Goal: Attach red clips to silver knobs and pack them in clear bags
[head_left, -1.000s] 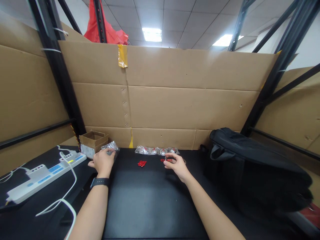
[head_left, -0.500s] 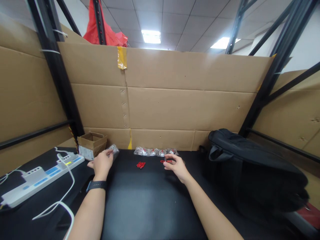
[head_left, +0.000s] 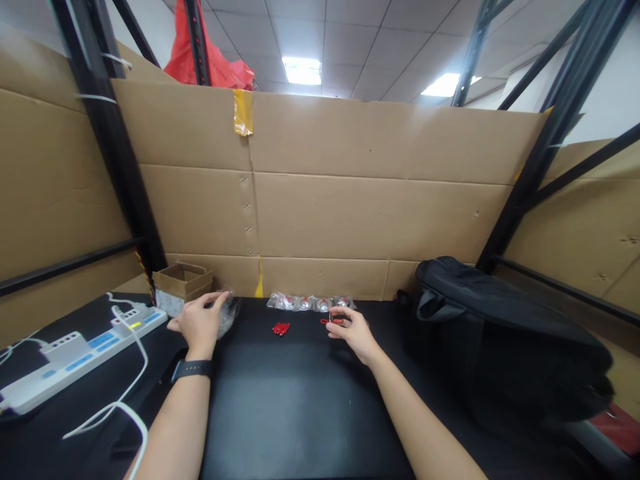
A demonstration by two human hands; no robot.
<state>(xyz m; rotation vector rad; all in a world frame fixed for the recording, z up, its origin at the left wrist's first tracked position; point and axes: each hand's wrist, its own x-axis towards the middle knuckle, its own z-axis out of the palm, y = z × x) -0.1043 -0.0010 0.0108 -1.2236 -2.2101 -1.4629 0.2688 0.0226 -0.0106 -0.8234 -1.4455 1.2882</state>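
My left hand [head_left: 201, 323], with a watch on its wrist, has thumb and fingers pinched on a clear plastic bag [head_left: 229, 317] beside the cardboard box. Over the back of the black table, my right hand [head_left: 351, 331] grips a small item with a red cord loop [head_left: 325, 321]; the fingers hide most of it. Between the hands lies a small pile of red cord loops [head_left: 281, 329]. Behind the pile, a row of several round silver items in clear wrappers [head_left: 305, 304] runs along the back edge, its right end partly behind my right hand.
An open cardboard box [head_left: 184, 285] stands at the back left. In front of it lies a white power strip [head_left: 85, 363] with a loose white cable [head_left: 131, 380]. A large black bag [head_left: 505, 347] occupies the right side. Cardboard walls [head_left: 320, 213] and black posts [head_left: 113, 153] enclose the table.
My left hand has shifted slightly, and more of the clear bag now hangs below its fingers. My right hand stays almost where it was, still holding the red-looped item.
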